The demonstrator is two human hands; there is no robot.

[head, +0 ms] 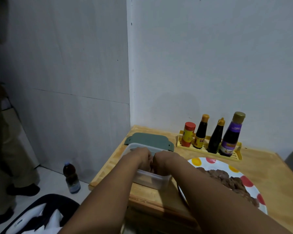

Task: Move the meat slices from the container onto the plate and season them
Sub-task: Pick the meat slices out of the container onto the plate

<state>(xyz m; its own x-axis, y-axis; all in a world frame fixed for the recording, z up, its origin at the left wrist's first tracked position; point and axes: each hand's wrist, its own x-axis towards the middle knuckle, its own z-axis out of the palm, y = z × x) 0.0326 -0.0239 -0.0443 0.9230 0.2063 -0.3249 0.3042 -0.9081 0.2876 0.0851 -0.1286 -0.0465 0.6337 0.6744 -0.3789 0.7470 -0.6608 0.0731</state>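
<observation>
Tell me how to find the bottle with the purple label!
Look at the wooden table against the white wall, then the yellow rack at its back edge holding four bottles. The purple-label bottle stands at the rack's right end, the tallest and fattest, with a gold cap.

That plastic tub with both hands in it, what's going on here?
A person is working at a wooden table, with both the left hand and the right hand reaching down into a clear plastic container, apparently picking out meat. Its grey-green lid lies behind it. Beside it, a spotted plate already holds a pile of meat slices. Four seasoning bottles stand untouched in a yellow rack by the wall.
</observation>
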